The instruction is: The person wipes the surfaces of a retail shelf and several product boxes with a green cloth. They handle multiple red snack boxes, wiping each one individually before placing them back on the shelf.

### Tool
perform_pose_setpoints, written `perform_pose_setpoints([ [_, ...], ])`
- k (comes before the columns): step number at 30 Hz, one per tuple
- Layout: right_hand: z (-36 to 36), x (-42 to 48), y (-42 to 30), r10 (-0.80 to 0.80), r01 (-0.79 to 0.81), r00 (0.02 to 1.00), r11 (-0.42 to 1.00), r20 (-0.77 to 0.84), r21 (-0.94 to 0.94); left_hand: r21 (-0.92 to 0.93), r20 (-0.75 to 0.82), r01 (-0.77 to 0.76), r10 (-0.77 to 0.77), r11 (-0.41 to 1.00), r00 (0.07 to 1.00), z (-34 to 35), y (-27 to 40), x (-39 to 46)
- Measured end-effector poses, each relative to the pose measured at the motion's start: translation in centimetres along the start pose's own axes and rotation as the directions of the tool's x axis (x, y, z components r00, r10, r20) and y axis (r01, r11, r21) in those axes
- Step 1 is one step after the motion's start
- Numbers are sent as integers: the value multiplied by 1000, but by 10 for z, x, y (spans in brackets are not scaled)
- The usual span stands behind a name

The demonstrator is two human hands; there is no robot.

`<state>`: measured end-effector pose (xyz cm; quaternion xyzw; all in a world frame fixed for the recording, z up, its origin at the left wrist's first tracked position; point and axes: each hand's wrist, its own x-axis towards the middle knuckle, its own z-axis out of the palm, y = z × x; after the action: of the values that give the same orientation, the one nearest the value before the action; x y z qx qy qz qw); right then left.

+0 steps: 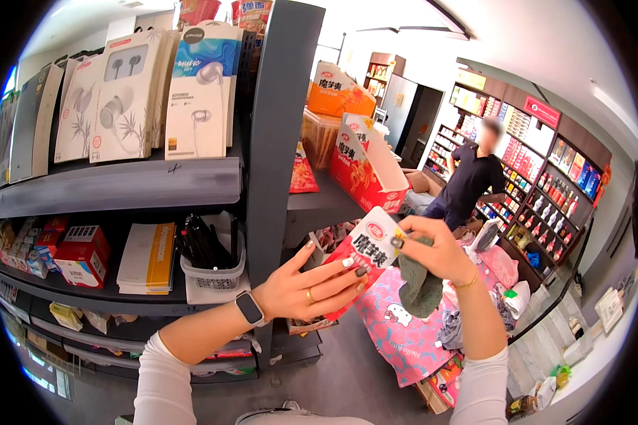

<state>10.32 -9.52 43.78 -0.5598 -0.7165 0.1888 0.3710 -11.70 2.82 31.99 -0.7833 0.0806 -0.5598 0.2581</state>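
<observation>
My right hand (438, 255) grips the upper right corner of a red and white printed snack package (372, 241), thumb in front. From the same hand hangs a dark green cloth (421, 284). My left hand (316, 287), with a smartwatch (250, 308) on the wrist, lies across the front of the package with its fingers spread. The package is tilted, and its lower part is partly covered by my left fingers. Whether the left hand also holds it is hidden. Just beyond stands an open red snack display box (369, 167) on a dark shelf.
A grey shelf unit (276, 159) carries boxed earphones (199, 101), notebooks (148, 257) and a basket of pens (212, 279). To the right, a pink patterned cloth (399, 340) covers a low surface. A person (468, 180) stands farther back by stocked wall shelves (553, 186).
</observation>
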Motion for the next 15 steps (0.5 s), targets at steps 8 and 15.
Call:
perform_pose_setpoints([
  [8,-98,51,-47,-342,155,904,820,-255,-551,-95,38,447,-446,889,894,41,-58,58],
  [15,-152,124,-13,-442,16,823,646,-357,-763,278,405,472,-548,837,732,85,-93,49],
])
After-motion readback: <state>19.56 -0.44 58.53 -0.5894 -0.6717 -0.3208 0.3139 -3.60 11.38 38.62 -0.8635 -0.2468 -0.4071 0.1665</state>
